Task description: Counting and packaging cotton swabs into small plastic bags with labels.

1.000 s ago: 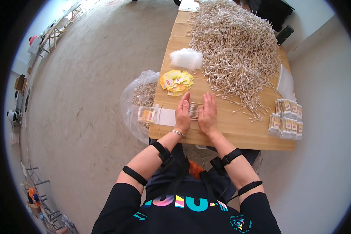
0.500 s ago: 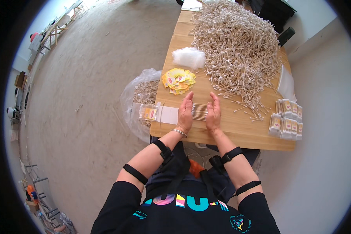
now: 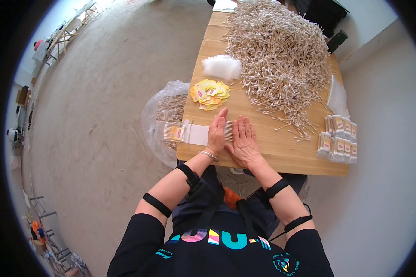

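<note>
A row of cotton swabs (image 3: pixel 229 131) lies on the wooden table between my hands, partly hidden under the right one. My left hand (image 3: pixel 217 134) stands on edge at the row's left end, fingers stretched out, palm against the swab tips. Flat on top of the row rests my right hand (image 3: pixel 244 142), palm down with fingers extended. Just left of my left hand is a white card (image 3: pixel 198 135). Beyond the card, a clear bag of swabs with a yellow label (image 3: pixel 175 132) reaches over the table's left edge.
A big heap of loose cotton swabs (image 3: pixel 282 51) covers the table's far side. Yellow cards (image 3: pixel 210 94) and clear plastic bags (image 3: pixel 222 67) lie at left. Filled swab packs (image 3: pixel 338 141) stand near the right edge. A plastic sack of swabs (image 3: pixel 170 108) sits left of the table (image 3: pixel 282 159).
My right hand has turned from upright on edge to palm down and now covers much of the swab row. My left hand stays upright at the row's left end.
</note>
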Demonstrator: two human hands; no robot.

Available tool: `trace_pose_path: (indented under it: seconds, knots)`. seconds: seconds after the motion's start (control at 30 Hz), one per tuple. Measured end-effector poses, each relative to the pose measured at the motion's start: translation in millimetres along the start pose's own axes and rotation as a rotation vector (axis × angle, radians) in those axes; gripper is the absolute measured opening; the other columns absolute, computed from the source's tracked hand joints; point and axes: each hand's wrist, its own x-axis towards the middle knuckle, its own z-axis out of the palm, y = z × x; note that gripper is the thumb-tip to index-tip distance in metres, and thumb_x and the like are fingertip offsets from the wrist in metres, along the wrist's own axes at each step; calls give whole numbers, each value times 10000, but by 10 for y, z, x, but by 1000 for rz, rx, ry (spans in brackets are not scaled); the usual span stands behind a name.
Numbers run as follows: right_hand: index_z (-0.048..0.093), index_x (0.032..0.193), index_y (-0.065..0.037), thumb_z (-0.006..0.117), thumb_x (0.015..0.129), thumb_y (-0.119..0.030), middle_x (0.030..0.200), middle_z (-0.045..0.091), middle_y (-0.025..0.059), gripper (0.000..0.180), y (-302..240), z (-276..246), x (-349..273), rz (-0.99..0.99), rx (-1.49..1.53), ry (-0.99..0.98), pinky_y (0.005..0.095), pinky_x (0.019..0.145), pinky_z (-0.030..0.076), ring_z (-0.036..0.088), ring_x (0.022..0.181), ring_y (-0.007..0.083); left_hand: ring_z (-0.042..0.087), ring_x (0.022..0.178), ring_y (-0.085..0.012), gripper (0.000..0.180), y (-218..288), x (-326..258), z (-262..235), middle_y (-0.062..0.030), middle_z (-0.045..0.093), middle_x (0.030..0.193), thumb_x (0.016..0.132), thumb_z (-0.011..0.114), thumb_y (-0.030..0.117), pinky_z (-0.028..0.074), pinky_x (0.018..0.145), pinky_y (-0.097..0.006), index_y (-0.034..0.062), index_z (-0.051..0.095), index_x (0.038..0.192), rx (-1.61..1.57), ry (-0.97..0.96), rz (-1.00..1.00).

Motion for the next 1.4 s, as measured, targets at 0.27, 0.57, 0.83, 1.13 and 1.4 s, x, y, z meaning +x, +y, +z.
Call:
trace_pose_path:
  seconds: [0.27, 0.57, 0.83, 1.13, 1.4]
  knots:
    - [220, 1445, -15, 514, 870, -488, 1517, 164, 183, 801, 38, -22, -10, 9, 19, 13, 463, 1147, 92, 112, 1419, 330, 275, 1374, -226, 546, 6, 2, -21, -153, 334, 1454, 1012, 345, 350, 210, 1132, -334, -29, 309, 1404, -33, -29, -42]
    - [456, 1317, -114, 541, 897, -288, 1474, 273, 156, 462, 289, -40, 103, 24, 228, 163, 505, 1124, 151, 180, 1396, 340, 380, 1308, -223, 521, 76, -30, 31, -168, 419, 1396, 1014, 354, 330, 293, 1078, -303, -57, 370, 1363, -51, 46, -14]
    - [571, 1203, -118, 521, 904, -217, 1436, 344, 151, 318, 380, -34, 239, 51, 252, 192, 504, 1113, 191, 216, 1378, 354, 385, 1303, -222, 517, -5, -7, 10, -167, 422, 1393, 1013, 365, 322, 296, 1075, -302, -57, 367, 1365, -48, 40, 14]
    - [557, 1194, -41, 528, 855, -74, 1245, 504, 146, 342, 149, -49, 91, 58, 427, 275, 418, 1019, 331, 436, 1178, 330, 395, 1295, -217, 513, 19, -20, 17, -168, 433, 1382, 1012, 371, 314, 299, 1076, -300, -62, 371, 1361, -63, 68, 38]
    - [442, 1288, 15, 445, 894, -77, 1270, 478, 183, 405, 97, 114, 108, 289, 942, 604, 367, 1057, 308, 438, 1207, 311, 415, 1278, -217, 504, -21, -12, 17, -173, 446, 1371, 1013, 366, 313, 315, 1066, -301, -63, 392, 1347, -64, 69, 55]
